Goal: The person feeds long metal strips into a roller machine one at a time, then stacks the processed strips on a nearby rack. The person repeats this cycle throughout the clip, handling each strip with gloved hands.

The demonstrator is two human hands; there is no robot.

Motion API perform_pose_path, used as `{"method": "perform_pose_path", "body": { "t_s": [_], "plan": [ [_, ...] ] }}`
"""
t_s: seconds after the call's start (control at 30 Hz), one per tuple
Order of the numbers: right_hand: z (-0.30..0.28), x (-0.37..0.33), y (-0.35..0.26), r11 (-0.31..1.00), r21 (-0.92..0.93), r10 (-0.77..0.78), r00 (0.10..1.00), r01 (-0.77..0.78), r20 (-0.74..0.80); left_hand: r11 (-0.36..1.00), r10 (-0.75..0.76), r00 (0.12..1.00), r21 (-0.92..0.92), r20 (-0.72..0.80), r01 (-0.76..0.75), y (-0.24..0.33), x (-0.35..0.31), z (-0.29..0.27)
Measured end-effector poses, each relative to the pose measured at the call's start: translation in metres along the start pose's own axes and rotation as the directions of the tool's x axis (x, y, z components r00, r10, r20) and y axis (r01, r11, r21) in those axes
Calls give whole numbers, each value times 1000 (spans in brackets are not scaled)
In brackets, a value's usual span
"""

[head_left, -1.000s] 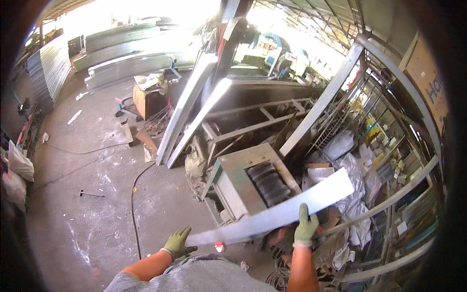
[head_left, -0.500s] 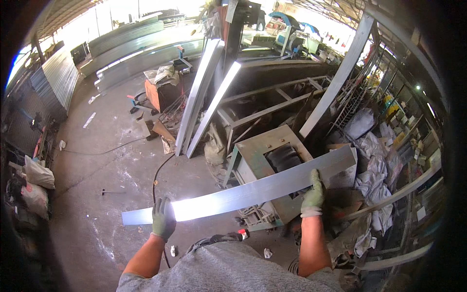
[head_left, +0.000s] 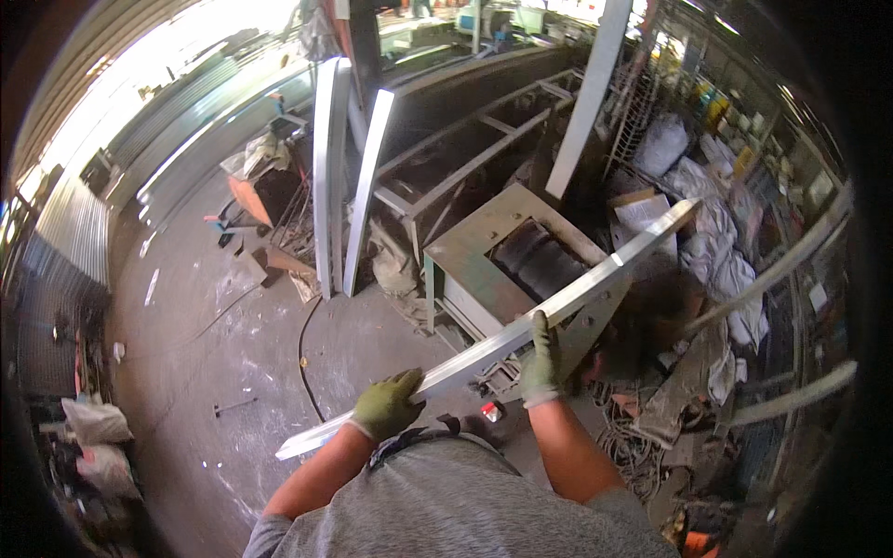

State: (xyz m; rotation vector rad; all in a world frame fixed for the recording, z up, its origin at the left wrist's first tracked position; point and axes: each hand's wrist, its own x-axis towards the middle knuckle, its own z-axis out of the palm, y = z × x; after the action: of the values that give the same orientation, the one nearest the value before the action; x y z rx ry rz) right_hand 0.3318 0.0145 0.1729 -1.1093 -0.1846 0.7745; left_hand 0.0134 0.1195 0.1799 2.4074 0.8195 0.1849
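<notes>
A long silvery metal profile (head_left: 484,352) slants across in front of me, its near end low at the left and its far end high at the right. My left hand (head_left: 387,405), in a green work glove, is closed over the profile's lower part. Further along, my right hand (head_left: 539,368), gloved alike, grips it from the near side, one digit pointing up against its side; the other fingers are partly hidden. The profile passes over the front of a box-shaped machine (head_left: 465,242) with a dark, roller-like part (head_left: 544,260) in its top opening.
Two metal lengths (head_left: 327,177) stand upright against a post beyond the machine. A steel frame (head_left: 484,172) lies behind it. Crumpled sacks (head_left: 716,242) and scrap fill the right side. A dark hose (head_left: 303,349) crosses the concrete floor near a small T-shaped tool (head_left: 235,406).
The profile has turned from its broad face to a narrower side and tilts more steeply, right end raised. My left hand has shifted right along it. The view has swung too.
</notes>
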Motion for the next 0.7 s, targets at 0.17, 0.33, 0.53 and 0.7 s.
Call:
{"method": "perform_pose_path", "body": {
  "t_s": [0.17, 0.33, 0.53, 0.7],
  "plan": [
    [9, 1, 57, 991, -8, 132, 977, -136, -165, 983, -180, 968, 64, 173, 172, -129, -137, -47],
    [28, -10, 142, 974, -226, -23, 979, -24, -203, 820, -505, 770, -63, 390, 569, -204, -297, -79],
    [43, -2, 188, 941, -326, 4, 964, -94, -267, 868, -489, 791, 114, 369, 483, -240, -335, -63],
    [33, 31, 171, 971, -186, 92, 954, -149, -284, 846, -481, 753, 10, 449, 534, -245, -326, -39]
  ]
}}
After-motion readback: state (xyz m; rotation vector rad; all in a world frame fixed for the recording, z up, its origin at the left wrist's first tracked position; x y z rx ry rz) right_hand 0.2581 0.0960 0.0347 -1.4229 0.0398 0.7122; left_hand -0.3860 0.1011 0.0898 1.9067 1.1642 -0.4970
